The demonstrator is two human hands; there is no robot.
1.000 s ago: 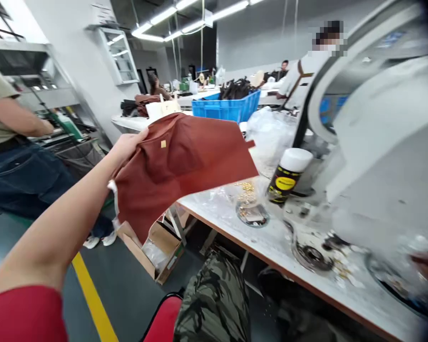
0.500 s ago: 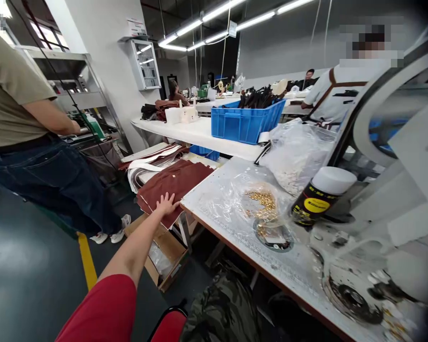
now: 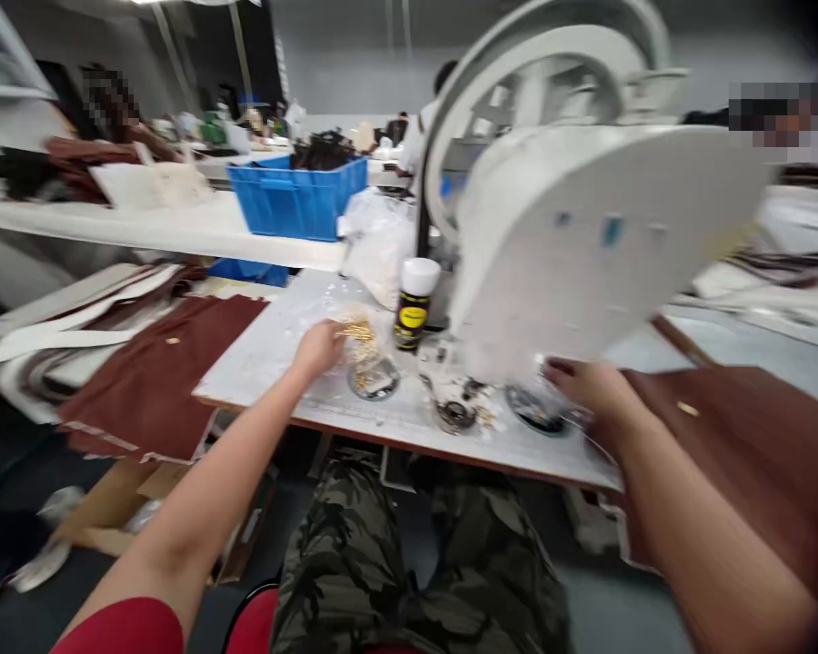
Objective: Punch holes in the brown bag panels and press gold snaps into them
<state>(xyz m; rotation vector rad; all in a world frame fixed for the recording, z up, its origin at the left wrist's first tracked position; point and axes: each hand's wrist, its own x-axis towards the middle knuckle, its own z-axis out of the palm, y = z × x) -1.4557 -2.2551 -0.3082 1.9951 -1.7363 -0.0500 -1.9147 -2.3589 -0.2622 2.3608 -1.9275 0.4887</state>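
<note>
Left hand: fingers at small gold metal pieces; grip unclear
Right hand: near flat brown sheet; fingers blurred, cannot tell whether closed

head-worn view, looking forward and down, tilted slightly, worktop at close range

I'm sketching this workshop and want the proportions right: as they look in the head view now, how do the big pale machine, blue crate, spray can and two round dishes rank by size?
Largest to smallest:
pale machine
blue crate
spray can
left round dish and right round dish: too alike to rank
</note>
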